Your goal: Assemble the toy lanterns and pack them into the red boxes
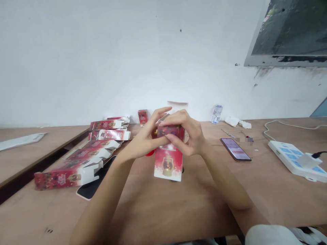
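Held up above the table at the middle of the view is a red and white printed cardboard box (168,163), with a gold lantern picture on its front. My left hand (150,134) grips its left side, the thumb across the front near the top. From the right, my right hand (185,132) closes on the box's upper end, its fingers curled over the top and the thumb on the front. A white flap (178,104) stands up behind the fingers. Something red and round (150,153) shows partly behind the box; its kind is hidden.
Several red cartons with open white flaps (68,177) lie at the left, beside a dark flat item (95,183). A small red box (142,117) stands by the wall. Rightward are a clear plastic piece (217,113), a phone (235,149) and a white power strip (293,158).
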{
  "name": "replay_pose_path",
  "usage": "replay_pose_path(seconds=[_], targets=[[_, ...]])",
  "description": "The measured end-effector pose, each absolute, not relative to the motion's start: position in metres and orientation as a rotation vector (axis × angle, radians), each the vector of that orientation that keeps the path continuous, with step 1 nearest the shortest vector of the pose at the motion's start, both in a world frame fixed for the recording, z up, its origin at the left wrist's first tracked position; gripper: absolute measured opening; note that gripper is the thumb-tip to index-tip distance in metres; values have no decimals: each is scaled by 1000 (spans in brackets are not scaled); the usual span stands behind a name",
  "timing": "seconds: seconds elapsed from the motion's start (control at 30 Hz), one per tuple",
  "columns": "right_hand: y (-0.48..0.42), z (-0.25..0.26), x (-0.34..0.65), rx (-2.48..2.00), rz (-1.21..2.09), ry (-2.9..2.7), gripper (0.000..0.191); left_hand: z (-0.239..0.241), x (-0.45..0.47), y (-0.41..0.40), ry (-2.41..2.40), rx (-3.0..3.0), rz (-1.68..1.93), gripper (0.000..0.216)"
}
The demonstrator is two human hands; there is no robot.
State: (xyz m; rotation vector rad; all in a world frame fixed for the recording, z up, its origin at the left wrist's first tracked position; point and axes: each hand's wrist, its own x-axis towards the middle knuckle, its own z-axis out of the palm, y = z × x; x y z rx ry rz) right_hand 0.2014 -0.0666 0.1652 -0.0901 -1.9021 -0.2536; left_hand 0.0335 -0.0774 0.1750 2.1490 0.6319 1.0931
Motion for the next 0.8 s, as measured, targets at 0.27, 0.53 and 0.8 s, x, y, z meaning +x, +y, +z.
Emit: replay_pose_path(seconds=[0.27,0.53,0.8], targets=[[-63,168,207,-188,-450,-1868,23,180,31,-77,611,2199,1031,50],[-59,174,220,-314,-480,-1878,15,181,30,-84,821,2307,1173,59],[-58,177,233,-459,-452,-1921,19,186,19,-88,944,2309,1459,58]])
